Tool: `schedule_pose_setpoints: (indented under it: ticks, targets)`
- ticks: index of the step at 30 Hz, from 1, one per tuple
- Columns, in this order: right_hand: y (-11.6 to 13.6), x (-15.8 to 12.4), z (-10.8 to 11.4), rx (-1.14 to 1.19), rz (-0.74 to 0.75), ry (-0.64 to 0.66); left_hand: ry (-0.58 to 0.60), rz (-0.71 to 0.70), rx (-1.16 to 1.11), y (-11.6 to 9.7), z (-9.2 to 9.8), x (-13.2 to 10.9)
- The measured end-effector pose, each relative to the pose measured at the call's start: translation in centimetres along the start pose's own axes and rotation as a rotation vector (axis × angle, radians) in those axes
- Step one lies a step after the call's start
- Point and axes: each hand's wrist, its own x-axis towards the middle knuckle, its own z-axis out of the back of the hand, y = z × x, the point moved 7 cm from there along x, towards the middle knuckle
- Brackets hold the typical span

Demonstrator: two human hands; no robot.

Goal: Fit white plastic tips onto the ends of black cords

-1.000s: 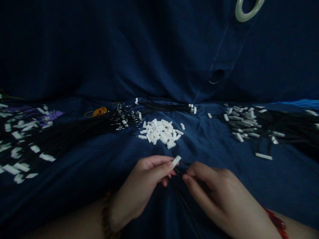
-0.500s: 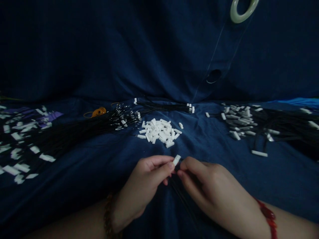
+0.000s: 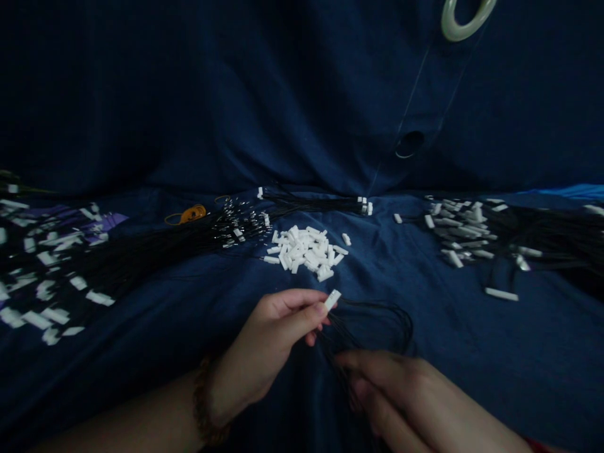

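Between thumb and forefinger, my left hand (image 3: 276, 340) pinches a small white plastic connector (image 3: 333, 300). Thin black wires (image 3: 394, 306) run from the connector; some loop out to the right and others hang down toward me. Lower and to the right, my right hand (image 3: 406, 390) is closed around the hanging wires, its fingertips dim and partly hidden. Just beyond my left hand lies a heap of loose white connectors (image 3: 306, 248) on the dark blue cloth (image 3: 226, 314).
Bundled black wires with white connectors (image 3: 56, 314) lie at the left, their bare metal-tipped ends (image 3: 236, 220) near the heap. More wired connectors (image 3: 457, 223) lie at right. A short bundle (image 3: 311, 202) and an orange coil (image 3: 192, 212) are behind. A pale ring (image 3: 467, 22) hangs above.
My right hand has moved down and toward me, away from the connector, onto the hanging wires. A loop of wire now shows at the right. My left hand still holds the connector.
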Motion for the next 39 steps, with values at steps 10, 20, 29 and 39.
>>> schedule_pose_setpoints:
  ticks: [10,20,29,39]
  targets:
    - [-1.6,0.1,-1.4,0.418,-0.239,0.147,0.069,0.004,0.078,0.6,-0.7,-0.4]
    - [-1.9,0.8,-1.1,0.565,-0.292,0.138,0.063,-0.004,0.102,0.8,-0.7,-0.4]
    - [-1.7,0.5,-1.0,0.551,-0.219,0.119,0.046,0.008,0.059,0.8,-0.5,-0.3]
    - [-2.2,1.0,-1.6,0.479,-0.282,0.143,0.042,-0.011,0.07,0.8,-0.5,-0.2]
